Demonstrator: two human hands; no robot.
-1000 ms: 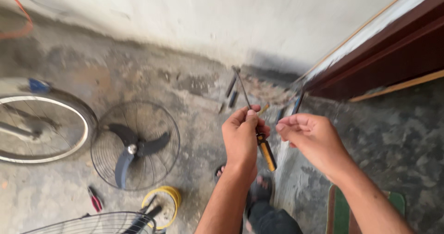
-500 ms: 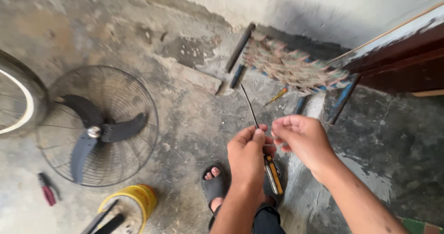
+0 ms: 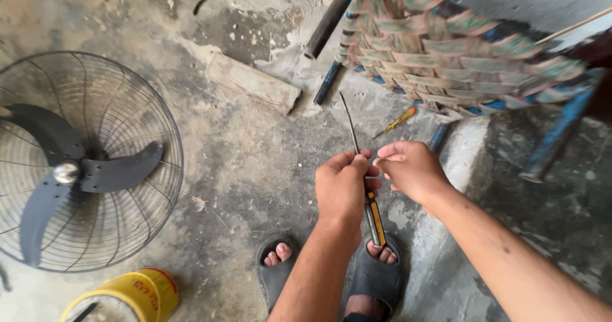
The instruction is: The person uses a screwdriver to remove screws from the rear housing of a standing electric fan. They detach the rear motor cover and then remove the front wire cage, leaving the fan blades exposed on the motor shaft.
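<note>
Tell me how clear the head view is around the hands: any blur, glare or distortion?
Head view: left hand, right hand and screwdriver fairly sharp in soft, even daylight; no glare; woven stool and fan stretched by wide-angle distortion toward the edges.

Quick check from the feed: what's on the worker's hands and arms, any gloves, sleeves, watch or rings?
Nothing is worn: the left hand and right hand are bare, without gloves. Both forearms are uncovered up to the frame edge; no sleeves, watch or bracelet show. No rings are visible.
</note>
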